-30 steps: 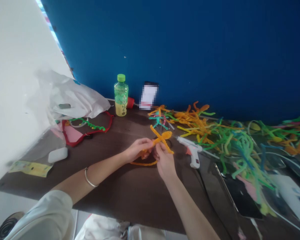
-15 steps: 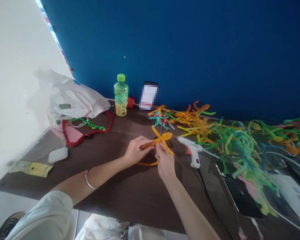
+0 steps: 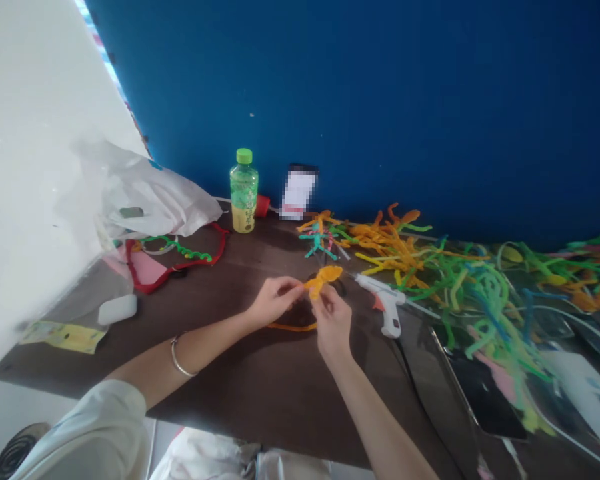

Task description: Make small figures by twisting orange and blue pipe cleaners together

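Both hands meet over the middle of the table around an orange pipe-cleaner figure (image 3: 324, 278). My left hand (image 3: 275, 300) pinches its left end between thumb and fingertips. My right hand (image 3: 334, 321) grips the figure from below and the right, fingers closed on it. The rounded top of the figure points up and right; its lower part is hidden by the fingers. A loose orange pipe cleaner (image 3: 294, 327) lies on the table under my hands.
Right of my hands lies a white glue gun (image 3: 387, 303) with a black cord. Beyond it spread heaped coloured pipe cleaners (image 3: 480, 287) and a dark phone (image 3: 485, 387). A green-capped bottle (image 3: 244, 193) stands behind, near a propped phone (image 3: 299, 192). A white plastic bag (image 3: 160, 200) sits left.
The figure's arms, spread out in a cross before, are now gathered in or covered by my fingers. My left hand has shifted its pinch to the figure's left side.
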A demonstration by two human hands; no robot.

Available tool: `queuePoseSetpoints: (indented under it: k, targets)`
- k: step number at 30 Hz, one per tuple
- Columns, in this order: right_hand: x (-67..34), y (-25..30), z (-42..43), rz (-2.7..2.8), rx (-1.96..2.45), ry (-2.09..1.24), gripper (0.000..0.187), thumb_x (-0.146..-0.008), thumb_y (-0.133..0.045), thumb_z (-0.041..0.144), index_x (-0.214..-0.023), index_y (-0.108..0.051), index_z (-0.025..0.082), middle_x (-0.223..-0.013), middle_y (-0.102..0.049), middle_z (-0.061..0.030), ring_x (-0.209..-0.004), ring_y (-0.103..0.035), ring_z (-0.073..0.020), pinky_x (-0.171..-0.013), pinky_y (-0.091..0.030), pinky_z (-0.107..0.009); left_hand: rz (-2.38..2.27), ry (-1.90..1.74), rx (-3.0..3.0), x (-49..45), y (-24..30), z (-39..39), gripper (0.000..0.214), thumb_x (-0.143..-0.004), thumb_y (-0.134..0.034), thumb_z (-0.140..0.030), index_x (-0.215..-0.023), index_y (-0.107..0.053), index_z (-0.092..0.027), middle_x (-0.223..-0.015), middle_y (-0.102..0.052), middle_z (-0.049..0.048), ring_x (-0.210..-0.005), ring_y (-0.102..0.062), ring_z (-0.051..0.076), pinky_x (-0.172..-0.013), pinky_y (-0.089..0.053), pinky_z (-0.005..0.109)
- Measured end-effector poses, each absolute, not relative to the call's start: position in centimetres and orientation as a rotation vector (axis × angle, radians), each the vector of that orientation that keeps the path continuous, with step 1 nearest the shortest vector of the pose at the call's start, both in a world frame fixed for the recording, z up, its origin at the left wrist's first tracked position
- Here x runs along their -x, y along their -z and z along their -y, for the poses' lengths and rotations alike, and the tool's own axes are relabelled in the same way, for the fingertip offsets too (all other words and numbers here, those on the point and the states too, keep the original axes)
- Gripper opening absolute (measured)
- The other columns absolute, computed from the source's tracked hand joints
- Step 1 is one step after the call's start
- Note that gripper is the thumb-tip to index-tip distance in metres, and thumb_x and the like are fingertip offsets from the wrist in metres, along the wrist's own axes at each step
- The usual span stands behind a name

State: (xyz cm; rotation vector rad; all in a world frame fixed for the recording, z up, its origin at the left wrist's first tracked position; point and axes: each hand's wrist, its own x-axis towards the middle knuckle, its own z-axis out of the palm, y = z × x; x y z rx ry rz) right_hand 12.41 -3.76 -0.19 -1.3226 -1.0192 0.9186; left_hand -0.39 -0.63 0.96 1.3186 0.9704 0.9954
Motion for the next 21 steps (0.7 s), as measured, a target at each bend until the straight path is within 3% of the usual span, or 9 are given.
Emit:
queuePoseSetpoints:
  k: [3,11,21]
  targets:
    - [-12.32,-0.08,3.75,1.016,1.319,-0.893,0.028,-0.067,-0.064,0.041,-0.078,-0.063,0.016,-0.078,-0.061,-0.0028,-0.065,-0.052,-0.0123,-0.054,-0.040,-0.023,-0.848,-0.928,-1.141,0.55,-0.84,0.37,0.031,-0.068,-0.062,-0.042,-0.068,-0.060,-0.011,-0.056,-0.054,0.0005,-0.050,-0.048,0.008,-0.048,-0.038,0.020]
    - [-11.90,-0.49,4.16,0.988,1.245,-1.025,0.027,-0.073,-0.061,0.040,-0.085,-0.062,0.017,-0.074,-0.064,-0.0040,-0.063,-0.056,-0.0147,-0.056,-0.045,-0.027,-0.585,-0.831,-0.738,0.50,-0.27,0.00,0.021,-0.061,-0.070,-0.027,-0.064,-0.058,-0.009,-0.054,-0.051,-0.0002,-0.050,-0.049,0.007,-0.055,-0.040,0.022]
    - [-11.91,-0.14,3.99,0.984,1.233,-1.057,0.027,-0.071,-0.062,0.041,-0.086,-0.067,0.018,-0.073,-0.064,-0.0035,-0.073,-0.058,-0.0182,-0.064,-0.047,-0.030,-0.361,-0.485,-0.461,1.34,-0.55,-0.43,0.011,-0.069,-0.059,-0.019,-0.067,-0.055,-0.009,-0.052,-0.035,-0.0034,-0.045,-0.037,0.005,-0.053,-0.039,0.022]
